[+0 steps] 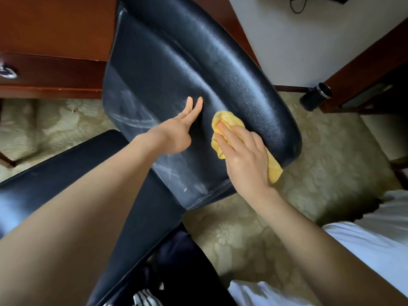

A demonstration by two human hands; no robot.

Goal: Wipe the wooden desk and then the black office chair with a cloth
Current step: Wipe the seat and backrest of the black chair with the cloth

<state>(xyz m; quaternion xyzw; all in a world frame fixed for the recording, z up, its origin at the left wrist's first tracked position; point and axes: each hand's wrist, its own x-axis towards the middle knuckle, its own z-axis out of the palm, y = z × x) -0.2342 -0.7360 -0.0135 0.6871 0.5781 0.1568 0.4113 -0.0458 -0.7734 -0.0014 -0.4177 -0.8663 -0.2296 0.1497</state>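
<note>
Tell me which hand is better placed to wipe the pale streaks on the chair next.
Right. The right hand presses the yellow cloth on the black chair, near the streaks. The left hand is bare and only rests on the chair.

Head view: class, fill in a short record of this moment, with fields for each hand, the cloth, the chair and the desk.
chair: black, whitish streaks on it
cloth: yellow, bunched, on the chair
left hand: fingers straight, touching the chair
right hand: flat on the cloth, pressing it to the chair
desk: wooden, beyond the chair
</note>
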